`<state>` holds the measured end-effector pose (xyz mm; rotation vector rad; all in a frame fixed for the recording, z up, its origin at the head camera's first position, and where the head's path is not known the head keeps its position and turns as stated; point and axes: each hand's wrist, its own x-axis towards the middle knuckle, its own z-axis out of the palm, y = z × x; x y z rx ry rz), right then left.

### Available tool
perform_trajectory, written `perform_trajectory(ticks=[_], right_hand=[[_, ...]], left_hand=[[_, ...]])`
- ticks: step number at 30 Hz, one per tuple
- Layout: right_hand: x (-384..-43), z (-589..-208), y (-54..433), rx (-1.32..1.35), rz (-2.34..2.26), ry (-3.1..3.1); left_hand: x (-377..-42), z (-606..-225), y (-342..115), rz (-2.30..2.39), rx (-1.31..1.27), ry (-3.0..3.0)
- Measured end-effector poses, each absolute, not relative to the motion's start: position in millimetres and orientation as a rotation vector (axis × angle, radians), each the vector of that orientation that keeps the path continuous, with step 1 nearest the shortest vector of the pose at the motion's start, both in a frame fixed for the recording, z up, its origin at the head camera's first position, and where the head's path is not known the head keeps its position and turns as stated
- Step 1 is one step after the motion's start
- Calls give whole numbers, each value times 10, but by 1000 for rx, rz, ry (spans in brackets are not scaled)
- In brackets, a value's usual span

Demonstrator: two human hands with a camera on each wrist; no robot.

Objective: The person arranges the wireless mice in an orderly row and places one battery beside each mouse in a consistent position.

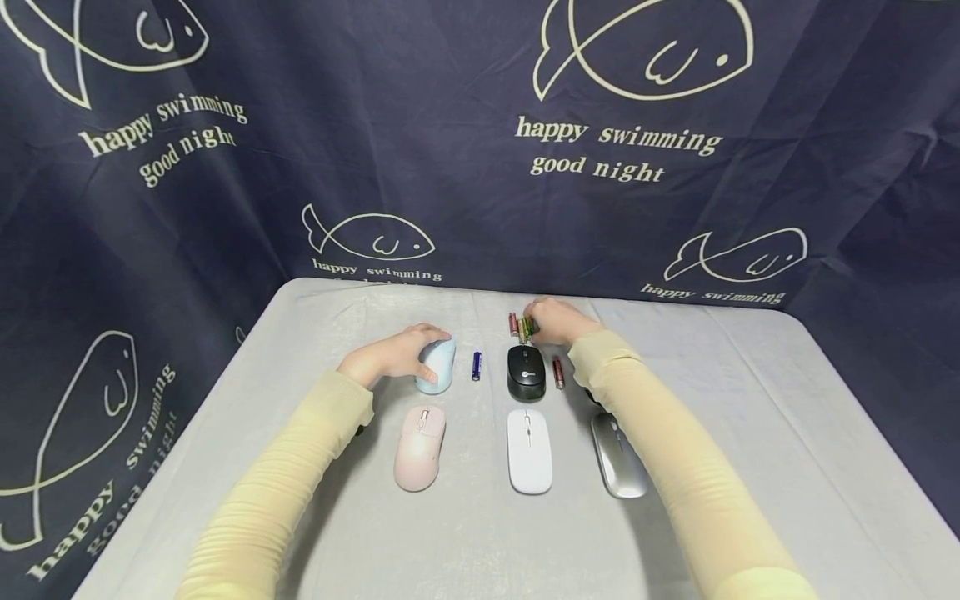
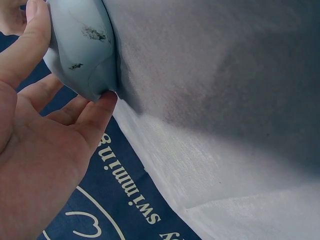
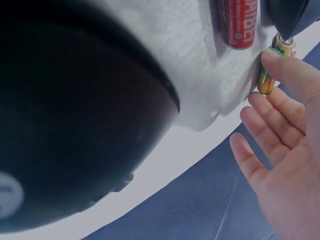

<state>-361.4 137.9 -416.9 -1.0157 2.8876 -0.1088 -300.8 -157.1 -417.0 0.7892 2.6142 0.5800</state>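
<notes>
My left hand (image 1: 397,352) grips a light blue mouse (image 1: 441,367), thumb on the near side and fingers at its far end. In the left wrist view, that mouse (image 2: 82,45) shows dark scuffs. At the back, my right hand (image 1: 557,322) pinches a green-and-gold battery (image 3: 266,82) between thumb and fingers. Beside it stand another gold battery (image 3: 285,46) and a red battery (image 1: 513,323). Just in front of them lies a black mouse (image 1: 527,373), with a dark red battery (image 1: 558,372) to its right. A blue battery (image 1: 476,366) lies between the two mice.
Nearer on the grey-covered table (image 1: 465,542) lie a pink mouse (image 1: 420,448), a white mouse (image 1: 529,452) and a silver-grey mouse (image 1: 619,457), partly under the right sleeve. Another dark object is mostly hidden by that sleeve. A navy curtain (image 1: 465,150) with fish prints hangs behind.
</notes>
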Motion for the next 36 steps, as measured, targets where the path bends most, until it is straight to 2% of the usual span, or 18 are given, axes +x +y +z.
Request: perform_trajectory(ticks=[15, 36], right_hand=[[-3607, -4113, 1405, -978, -86, 2923], [-3396, -3723, 1392, -987, -55, 2938]], left_hand=[[-3003, -4168, -1572, 579, 785, 2614], [-3006, -4171, -1582, 581, 782, 2611]])
